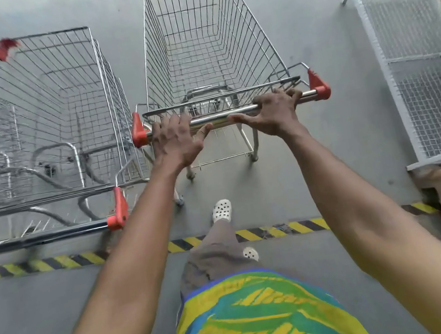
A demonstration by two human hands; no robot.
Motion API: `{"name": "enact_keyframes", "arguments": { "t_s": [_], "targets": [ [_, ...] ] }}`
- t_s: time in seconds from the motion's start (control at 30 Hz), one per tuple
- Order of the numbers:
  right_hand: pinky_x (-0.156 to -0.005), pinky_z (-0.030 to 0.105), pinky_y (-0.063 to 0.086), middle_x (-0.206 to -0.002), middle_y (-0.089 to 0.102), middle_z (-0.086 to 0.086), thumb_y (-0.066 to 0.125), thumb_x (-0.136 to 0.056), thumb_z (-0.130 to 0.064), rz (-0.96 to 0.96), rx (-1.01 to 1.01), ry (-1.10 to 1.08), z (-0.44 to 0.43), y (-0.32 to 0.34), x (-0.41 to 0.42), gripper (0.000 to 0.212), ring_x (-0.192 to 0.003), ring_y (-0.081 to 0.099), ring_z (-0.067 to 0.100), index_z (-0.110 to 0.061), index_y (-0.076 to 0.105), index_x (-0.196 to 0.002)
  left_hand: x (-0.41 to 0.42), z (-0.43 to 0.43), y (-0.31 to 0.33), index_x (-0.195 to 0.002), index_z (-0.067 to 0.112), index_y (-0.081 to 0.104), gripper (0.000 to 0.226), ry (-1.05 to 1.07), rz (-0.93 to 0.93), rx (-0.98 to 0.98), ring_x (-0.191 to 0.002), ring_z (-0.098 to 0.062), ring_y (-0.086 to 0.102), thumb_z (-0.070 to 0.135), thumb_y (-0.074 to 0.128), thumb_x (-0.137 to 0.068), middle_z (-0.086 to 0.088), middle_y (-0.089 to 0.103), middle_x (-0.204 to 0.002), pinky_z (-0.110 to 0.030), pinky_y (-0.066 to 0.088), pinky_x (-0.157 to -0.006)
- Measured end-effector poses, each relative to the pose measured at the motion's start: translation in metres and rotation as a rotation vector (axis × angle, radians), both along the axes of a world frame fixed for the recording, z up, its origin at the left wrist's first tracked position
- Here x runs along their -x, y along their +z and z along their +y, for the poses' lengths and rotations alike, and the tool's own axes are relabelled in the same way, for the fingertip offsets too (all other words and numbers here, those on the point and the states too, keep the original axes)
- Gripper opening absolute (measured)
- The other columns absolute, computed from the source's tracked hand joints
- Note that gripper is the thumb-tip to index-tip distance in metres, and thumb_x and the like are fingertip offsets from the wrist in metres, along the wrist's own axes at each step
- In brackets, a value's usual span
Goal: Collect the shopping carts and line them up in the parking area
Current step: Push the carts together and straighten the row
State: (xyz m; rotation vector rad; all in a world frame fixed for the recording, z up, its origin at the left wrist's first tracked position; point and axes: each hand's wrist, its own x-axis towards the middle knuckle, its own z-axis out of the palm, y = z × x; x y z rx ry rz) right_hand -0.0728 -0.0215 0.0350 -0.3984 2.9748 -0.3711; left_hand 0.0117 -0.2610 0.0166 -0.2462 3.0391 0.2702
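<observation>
Left hand [176, 139], right hand [275, 115] curled over cart handle [233, 112], apart for steering, probably aligning beside parked cart [57, 106].

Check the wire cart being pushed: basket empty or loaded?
Empty. Through the silver wire shopping cart with red corner caps, only bare mesh and grey concrete floor show; nothing lies inside.

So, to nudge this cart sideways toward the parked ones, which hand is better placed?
Probably the right hand: it grips the handle bar at the end farthest from the parked cart, giving more leverage. The left hand grips the near end.
</observation>
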Motion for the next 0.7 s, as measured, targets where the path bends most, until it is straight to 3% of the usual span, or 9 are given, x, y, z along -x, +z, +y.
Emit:
{"name": "enact_keyframes", "arguments": {
  "t_s": [0.07,0.2,0.37,0.5,0.7],
  "targets": [
    [-0.079,0.041,0.014,-0.076,0.049,-0.010,0.035,-0.069,-0.101,0.017,0.012,0.000,0.000,0.000,-0.019,0.077,-0.097,0.046,0.020,-0.025,0.047,-0.066,-0.019,-0.001,0.001,-0.117,0.017,0.056,0.075,-0.012,0.046,0.019,-0.102,-0.028,0.052,0.080,0.022,-0.092,-0.008,0.060,-0.112,-0.047,0.035,-0.099],
    [-0.072,0.038,0.008,-0.077,0.055,-0.008,0.020,-0.061,-0.106,0.050,0.031,0.020,0.003,-0.001,-0.048,0.086,-0.092,0.040,0.016,-0.024,0.046,-0.064,-0.050,0.002,0.002,-0.108,0.018,0.058,0.071,-0.022,0.086,0.026,-0.093,-0.026,0.052,0.079,0.024,-0.092,-0.006,0.061,-0.102,-0.045,0.035,-0.095],
    [-0.076,0.039,0.011,-0.079,0.058,-0.009,0.032,-0.068,-0.103,0.062,0.015,0.053,0.005,-0.002,-0.069,0.081,-0.099,0.050,0.019,-0.024,0.051,-0.067,-0.076,0.004,0.002,-0.107,0.019,0.054,0.068,-0.019,0.092,0.035,-0.084,-0.021,0.043,0.078,0.024,-0.094,-0.005,0.059,-0.098,-0.045,0.036,-0.094],
    [-0.077,0.039,0.012,-0.077,0.058,-0.010,0.028,-0.067,-0.104,0.092,0.001,0.060,0.011,-0.003,-0.082,0.085,-0.099,0.053,0.020,-0.022,0.052,-0.066,-0.093,0.012,0.001,-0.104,0.018,0.055,0.065,-0.014,0.117,0.021,-0.083,-0.020,0.041,0.076,0.027,-0.095,-0.004,0.059,-0.097,-0.044,0.035,-0.093],
    [-0.080,0.040,0.014,-0.072,0.055,-0.011,0.029,-0.067,-0.103,0.084,0.026,0.050,0.016,-0.004,-0.100,0.086,-0.095,0.050,0.019,-0.021,0.053,-0.067,-0.111,0.017,0.002,-0.105,0.016,0.058,0.068,-0.018,0.115,0.015,-0.093,-0.027,0.053,0.076,0.029,-0.094,-0.008,0.062,-0.103,-0.046,0.036,-0.095]
  ]
}}
